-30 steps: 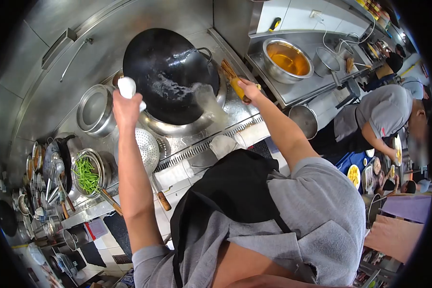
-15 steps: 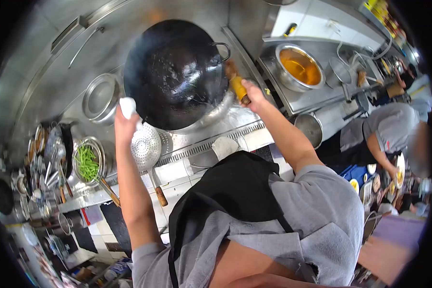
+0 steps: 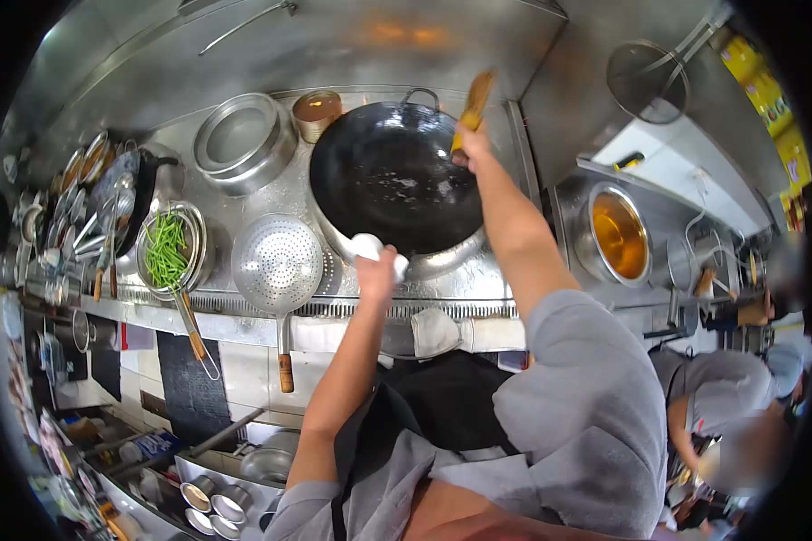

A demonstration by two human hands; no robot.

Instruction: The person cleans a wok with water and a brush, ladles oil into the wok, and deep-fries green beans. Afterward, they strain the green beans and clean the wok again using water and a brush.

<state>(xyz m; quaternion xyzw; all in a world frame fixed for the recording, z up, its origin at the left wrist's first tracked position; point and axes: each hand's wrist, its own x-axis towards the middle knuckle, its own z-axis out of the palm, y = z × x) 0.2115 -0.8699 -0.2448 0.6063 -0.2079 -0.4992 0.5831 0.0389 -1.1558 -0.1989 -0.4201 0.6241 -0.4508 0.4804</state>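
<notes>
A black wok [image 3: 383, 185] rests over the burner, its inside wet and shiny, with a loop handle at the far rim. At its near rim, my left hand [image 3: 377, 278] is closed around a folded white cloth [image 3: 367, 245]. My right hand [image 3: 472, 150] grips a wok brush [image 3: 478, 97] with a yellow-wrapped middle, held upright by the wok's right rim. Left of the wok lies a perforated skimmer [image 3: 278, 261] with a wooden handle. Green beans [image 3: 165, 251] fill a strainer farther left.
Stacked metal pots [image 3: 244, 144] and a tin can [image 3: 317, 115] stand behind the skimmer. To the right is a steel pot of orange oil [image 3: 619, 236]. Cloths [image 3: 436, 332] lie along the stove's front edge. A co-worker in grey [image 3: 726, 388] bends at the far right.
The wok, tilted up before, has come down level over the burner. My left hand stays with the cloth at its rim. The brush has risen to point upward, and my view has turned.
</notes>
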